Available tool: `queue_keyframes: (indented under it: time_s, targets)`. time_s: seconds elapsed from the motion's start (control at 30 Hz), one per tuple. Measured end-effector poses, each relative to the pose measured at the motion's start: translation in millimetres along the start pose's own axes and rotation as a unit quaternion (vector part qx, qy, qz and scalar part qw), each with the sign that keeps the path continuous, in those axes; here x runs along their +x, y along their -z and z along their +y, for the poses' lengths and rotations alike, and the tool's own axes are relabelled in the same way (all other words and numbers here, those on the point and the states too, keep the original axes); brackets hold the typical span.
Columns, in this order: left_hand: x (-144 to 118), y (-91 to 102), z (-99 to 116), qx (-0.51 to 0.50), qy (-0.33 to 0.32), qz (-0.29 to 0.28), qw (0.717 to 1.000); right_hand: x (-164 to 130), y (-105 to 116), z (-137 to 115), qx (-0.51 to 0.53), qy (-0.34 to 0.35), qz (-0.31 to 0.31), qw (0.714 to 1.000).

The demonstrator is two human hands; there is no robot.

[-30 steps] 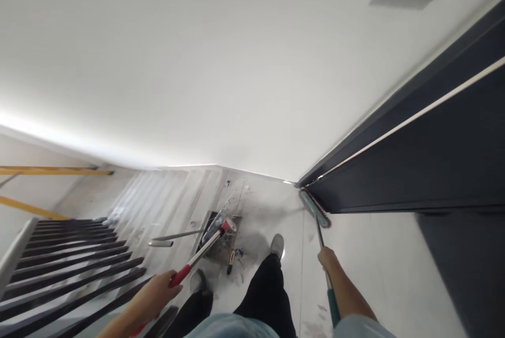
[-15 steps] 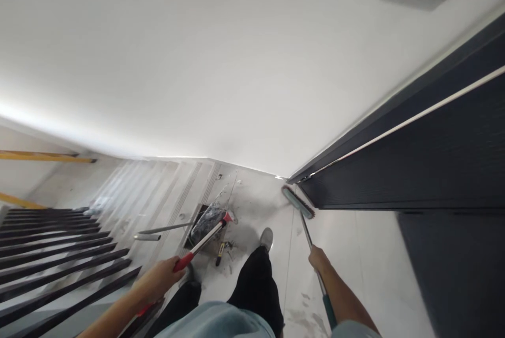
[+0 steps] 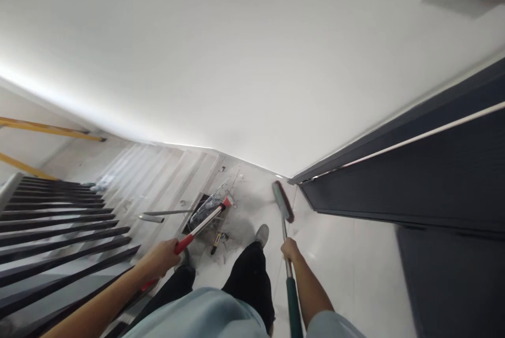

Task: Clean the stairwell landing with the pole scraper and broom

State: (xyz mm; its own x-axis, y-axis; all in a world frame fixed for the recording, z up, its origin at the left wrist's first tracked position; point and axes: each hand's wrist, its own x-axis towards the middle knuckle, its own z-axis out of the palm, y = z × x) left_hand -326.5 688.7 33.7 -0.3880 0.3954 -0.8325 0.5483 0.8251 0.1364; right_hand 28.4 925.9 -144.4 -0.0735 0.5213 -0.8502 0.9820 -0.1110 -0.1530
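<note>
my right hand [image 3: 290, 249] is wrapped around the silver shaft of a broom [image 3: 282, 201], above its green grip, and the broom's head sits by the floor [image 3: 335, 259], near the corner of the dark door [image 3: 394, 180]. my left hand [image 3: 163, 258] is closed on the red grip of a silver pole [image 3: 205, 220], whose red end reaches over the crumpled plastic [image 3: 209, 213]. a yellow-and-black tool [image 3: 215, 242] lies just beside that plastic; farther left are a metal tube [image 3: 152, 217] and dark railing bars [image 3: 59, 227].
</note>
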Motion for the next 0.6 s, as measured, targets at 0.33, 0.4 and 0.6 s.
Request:
queue_keyframes:
  time_s: [0.33,0.4,0.6]
  targets:
    - [-12.0,14.1,-30.6,-0.143,-0.027,0.035,0.989,-22.0,12.7,10.6,0.018,-0.042,0.017,0.999]
    - [-18.2,13.0,-35.4,-0.172,-0.015,0.042,0.984,-3.4,3.5,-22.4,-0.008,-0.032,0.003,0.999]
    - [-28.2,12.3,-32.5,-0.202,-0.010,0.055,0.978,16.2,-39.6,-104.4,-0.045,0.065,-0.029,0.996]
